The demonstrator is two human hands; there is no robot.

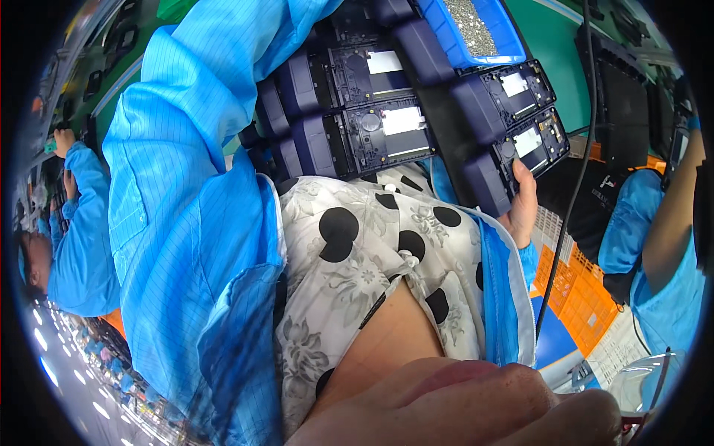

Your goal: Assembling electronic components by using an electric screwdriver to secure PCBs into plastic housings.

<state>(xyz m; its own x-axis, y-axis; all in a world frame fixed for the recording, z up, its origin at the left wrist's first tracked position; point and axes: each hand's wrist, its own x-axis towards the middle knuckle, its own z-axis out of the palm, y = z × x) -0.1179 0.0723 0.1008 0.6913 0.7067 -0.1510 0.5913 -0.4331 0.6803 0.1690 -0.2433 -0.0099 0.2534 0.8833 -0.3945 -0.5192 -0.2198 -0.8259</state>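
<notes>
My right hand [523, 197] is at the near right edge of a dark handheld device casing [552, 141], with its thumb over the edge; the other fingers are hidden beneath. The casing has a bulky end and an exposed inner face with a white label. A similar casing [515, 106] lies just beyond it. To the left, more dark casings [398, 145] sit side by side in rows, several showing white rectangles. My left arm [186, 97], in a blue sleeve, reaches up past these rows, and its hand is outside the picture.
A blue bin [513, 56] of small metal pieces stands at the far side on a green surface [550, 33]. A black cable [569, 215] hangs down the right side. Orange crates [576, 297] are lower right. Co-workers in blue sit at left [85, 230] and right [673, 215].
</notes>
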